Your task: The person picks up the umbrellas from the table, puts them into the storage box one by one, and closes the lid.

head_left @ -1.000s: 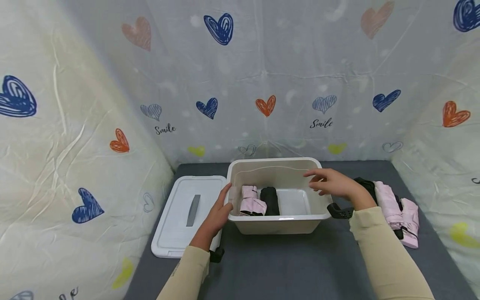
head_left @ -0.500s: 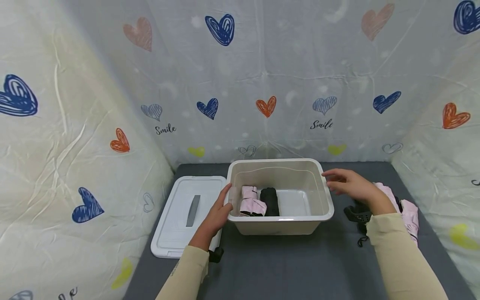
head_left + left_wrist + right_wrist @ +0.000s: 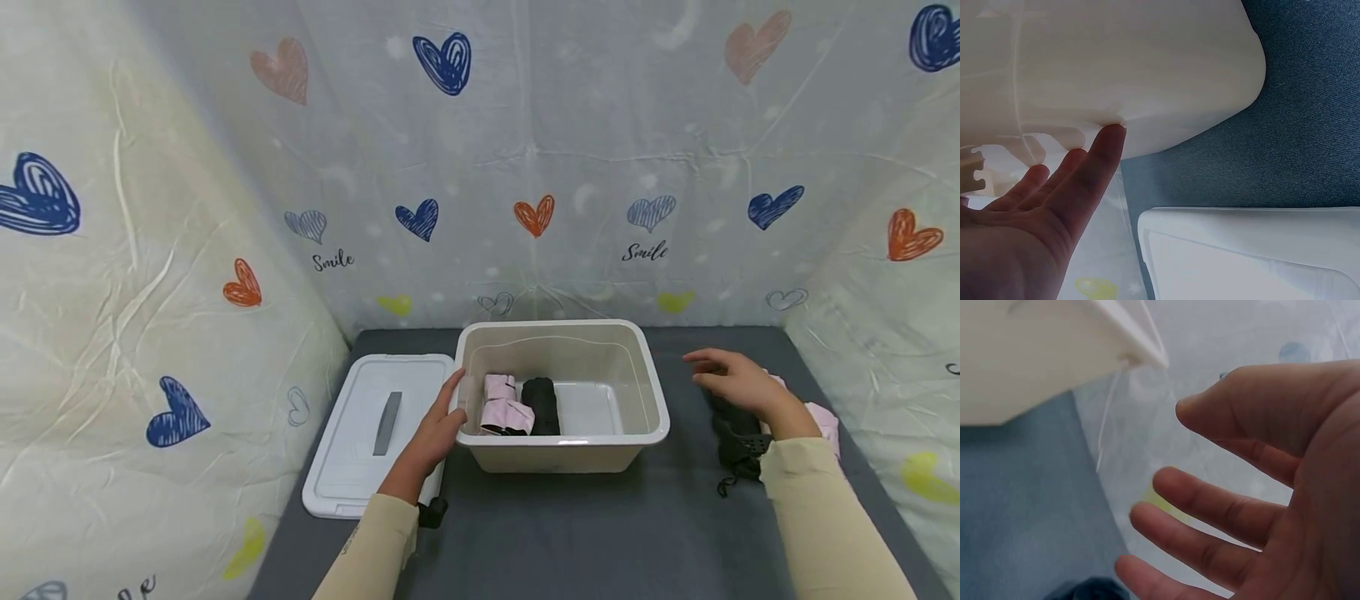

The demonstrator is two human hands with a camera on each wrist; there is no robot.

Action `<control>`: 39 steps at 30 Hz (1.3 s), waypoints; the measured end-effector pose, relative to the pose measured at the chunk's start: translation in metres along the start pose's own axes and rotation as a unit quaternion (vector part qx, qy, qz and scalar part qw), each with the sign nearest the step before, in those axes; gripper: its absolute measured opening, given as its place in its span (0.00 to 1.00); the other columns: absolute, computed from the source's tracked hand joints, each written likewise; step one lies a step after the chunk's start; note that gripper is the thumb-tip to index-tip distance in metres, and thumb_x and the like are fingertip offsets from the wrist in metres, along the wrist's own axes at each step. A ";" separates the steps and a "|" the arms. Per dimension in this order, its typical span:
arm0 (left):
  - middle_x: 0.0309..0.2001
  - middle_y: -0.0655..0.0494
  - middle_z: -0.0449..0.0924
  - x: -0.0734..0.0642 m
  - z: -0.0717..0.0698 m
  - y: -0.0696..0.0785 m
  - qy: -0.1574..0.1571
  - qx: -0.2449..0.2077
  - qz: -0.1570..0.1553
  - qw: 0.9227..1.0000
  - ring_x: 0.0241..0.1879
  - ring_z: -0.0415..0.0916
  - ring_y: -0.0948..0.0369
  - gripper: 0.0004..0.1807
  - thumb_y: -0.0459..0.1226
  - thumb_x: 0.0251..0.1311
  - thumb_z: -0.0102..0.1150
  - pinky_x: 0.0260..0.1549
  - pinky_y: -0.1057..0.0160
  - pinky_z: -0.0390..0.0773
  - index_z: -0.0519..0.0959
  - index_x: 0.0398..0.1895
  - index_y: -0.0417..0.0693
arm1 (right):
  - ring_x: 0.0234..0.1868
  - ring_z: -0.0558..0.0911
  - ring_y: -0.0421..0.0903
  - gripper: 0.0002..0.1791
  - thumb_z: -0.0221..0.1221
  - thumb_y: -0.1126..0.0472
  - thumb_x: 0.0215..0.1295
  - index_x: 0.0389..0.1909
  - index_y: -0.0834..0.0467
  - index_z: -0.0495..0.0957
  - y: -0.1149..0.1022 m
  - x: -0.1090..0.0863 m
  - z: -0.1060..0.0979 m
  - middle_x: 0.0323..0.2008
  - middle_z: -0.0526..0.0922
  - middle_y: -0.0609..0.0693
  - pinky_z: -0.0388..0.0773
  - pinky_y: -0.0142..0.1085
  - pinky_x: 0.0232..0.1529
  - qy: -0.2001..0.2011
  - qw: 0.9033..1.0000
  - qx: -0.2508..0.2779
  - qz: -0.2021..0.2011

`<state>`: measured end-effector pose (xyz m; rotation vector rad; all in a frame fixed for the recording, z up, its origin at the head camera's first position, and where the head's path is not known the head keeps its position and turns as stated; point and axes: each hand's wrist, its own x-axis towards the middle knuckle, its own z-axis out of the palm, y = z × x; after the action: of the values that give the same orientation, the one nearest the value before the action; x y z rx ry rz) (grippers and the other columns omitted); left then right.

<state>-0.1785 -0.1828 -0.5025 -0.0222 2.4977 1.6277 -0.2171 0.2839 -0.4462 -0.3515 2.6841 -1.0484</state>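
A cream plastic bin (image 3: 558,442) stands at the middle of the dark table. Inside, toward its left side, lie pink rolled bundles (image 3: 507,414) and a black roll (image 3: 540,407). My left hand (image 3: 430,440) rests against the bin's left end; in the left wrist view its extended fingers (image 3: 1094,169) touch the outer wall under the rim. To the right of the bin, my right hand (image 3: 742,390) hovers with nothing in it, its fingers loosely bent and spread. Under and beside that hand lie a black bundle (image 3: 738,429) and pink bundles (image 3: 827,423), partly hidden by hand and sleeve.
A white lid (image 3: 345,454) with a grey handle (image 3: 387,423) lies flat to the left of the bin. Behind the table and along both sides hangs a pale curtain (image 3: 480,158) printed with hearts.
My right hand has moved from over the bin's right rim, rightward to above the bundles at the right. The left hand stays at the bin's left end.
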 end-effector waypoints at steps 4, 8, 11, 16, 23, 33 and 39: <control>0.77 0.53 0.47 0.001 0.000 -0.001 0.000 0.000 0.003 1.000 0.72 0.52 0.48 0.41 0.33 0.60 0.39 0.61 0.38 0.60 0.48 0.76 0.73 | 0.60 0.71 0.68 0.27 0.50 0.55 0.72 0.67 0.63 0.65 0.011 -0.003 -0.003 0.63 0.69 0.71 0.72 0.58 0.54 0.002 1.000 -0.004 0.014; 0.77 0.53 0.47 0.000 0.000 -0.002 0.002 0.000 0.004 1.000 0.72 0.52 0.48 0.41 0.33 0.60 0.39 0.62 0.37 0.59 0.48 0.75 0.74 | 0.62 0.69 0.70 0.27 0.50 0.55 0.72 0.68 0.63 0.65 0.021 -0.006 -0.004 0.64 0.66 0.72 0.70 0.59 0.54 0.005 0.999 -0.016 0.027; 0.77 0.53 0.47 0.000 0.000 -0.002 0.003 0.000 0.002 1.000 0.72 0.52 0.49 0.40 0.33 0.60 0.39 0.62 0.37 0.59 0.49 0.75 0.75 | 0.62 0.68 0.71 0.28 0.51 0.54 0.71 0.67 0.63 0.65 0.026 -0.008 -0.005 0.64 0.65 0.74 0.69 0.61 0.54 0.011 0.999 -0.034 0.037; 0.77 0.53 0.48 0.000 0.000 -0.002 0.005 0.002 -0.001 1.000 0.71 0.54 0.48 0.40 0.34 0.60 0.39 0.62 0.37 0.60 0.48 0.75 0.75 | 0.63 0.63 0.74 0.28 0.51 0.56 0.70 0.67 0.65 0.65 0.037 -0.012 -0.006 0.66 0.61 0.75 0.65 0.65 0.55 0.020 0.997 -0.059 0.040; 0.77 0.53 0.47 0.001 0.001 -0.004 0.002 0.001 0.001 1.000 0.71 0.54 0.47 0.40 0.34 0.61 0.39 0.61 0.36 0.60 0.48 0.75 0.76 | 0.64 0.57 0.77 0.29 0.51 0.57 0.68 0.65 0.68 0.65 0.055 -0.017 -0.003 0.65 0.57 0.78 0.58 0.68 0.58 0.034 0.994 -0.082 0.056; 0.77 0.52 0.48 0.002 0.001 -0.004 0.004 0.003 0.000 1.000 0.71 0.54 0.47 0.40 0.34 0.61 0.39 0.61 0.36 0.61 0.49 0.75 0.75 | 0.63 0.55 0.78 0.28 0.53 0.58 0.65 0.61 0.71 0.66 0.074 -0.022 0.002 0.62 0.57 0.83 0.57 0.69 0.58 0.067 0.988 -0.110 0.086; 0.77 0.54 0.47 0.000 0.001 -0.003 0.005 -0.001 -0.002 1.000 0.71 0.53 0.48 0.40 0.34 0.61 0.39 0.62 0.36 0.59 0.48 0.75 0.76 | 0.62 0.55 0.78 0.28 0.53 0.58 0.63 0.59 0.72 0.67 0.087 -0.024 0.004 0.60 0.60 0.83 0.57 0.70 0.58 0.075 0.984 -0.128 0.095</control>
<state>-0.1781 -0.1831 -0.5061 -0.0364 2.5008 1.6326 -0.2053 0.3505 -0.5055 -0.0603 2.9229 -0.7037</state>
